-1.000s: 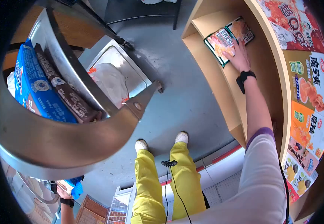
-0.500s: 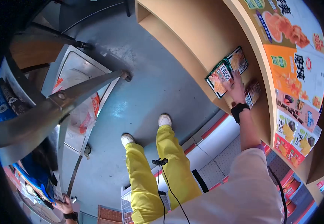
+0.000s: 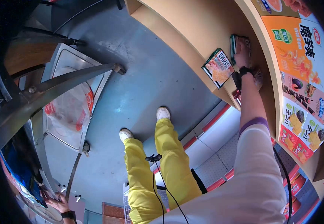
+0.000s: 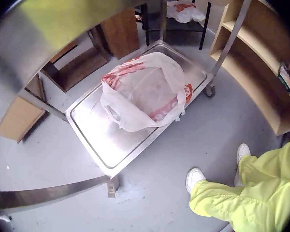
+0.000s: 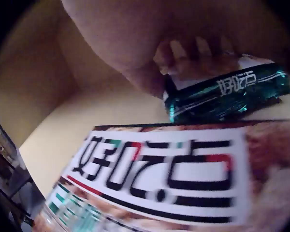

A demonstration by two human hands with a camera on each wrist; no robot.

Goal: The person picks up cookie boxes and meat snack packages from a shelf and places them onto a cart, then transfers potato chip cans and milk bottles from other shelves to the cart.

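Inside the wooden shelf, my right hand [image 3: 242, 55] grips a green biscuit pack [image 3: 233, 47], fingers over its top and thumb at one end. That pack's shiny green side [image 5: 232, 93] faces the right wrist camera. A second biscuit pack [image 3: 218, 69], with a pictured front and a green edge, lies on the shelf just in front of the hand. My left hand [image 3: 58, 203] is low on the left in the head view, fingers extended beside the metal cart and some blue packaging [image 3: 18, 164]. The left wrist view does not show that hand.
A curved wooden shelf [image 3: 192, 44] carries snack posters [image 3: 300, 44] on its outer side. Another pack [image 3: 258, 78] sits behind my right wrist. The metal cart's lower tray [image 4: 89, 140] holds a white plastic bag [image 4: 130, 108]. A cart leg [image 3: 76, 80] stands between cart and floor space.
My right hand has shifted from the front biscuit pack to the one behind it, which is now turned and apart from the front pack. The head view has swung toward the right.
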